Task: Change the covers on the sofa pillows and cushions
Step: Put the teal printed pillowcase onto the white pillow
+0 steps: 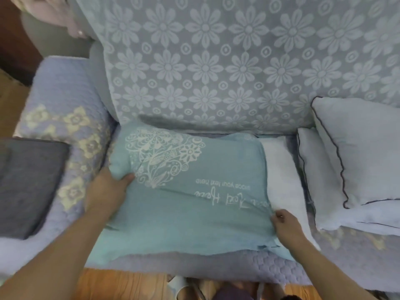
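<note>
Beside two pale pillows (355, 152) and grey cushion (30, 187), both hands' fingers (127, 177) pinching teal cover (186, 208).

White pillow insert (279, 169) mostly hidden inside teal cover (184, 213); only right end shows. Left hand (110, 189) fingers tucked under cover's far-left corner, only thumb visible. Right hand (285, 226) fingertips curled, blurred at cover's right edge. Dark grey cushion (28, 187) cut by left frame edge. Piped pillows (357, 152) cut by right edge.
</note>
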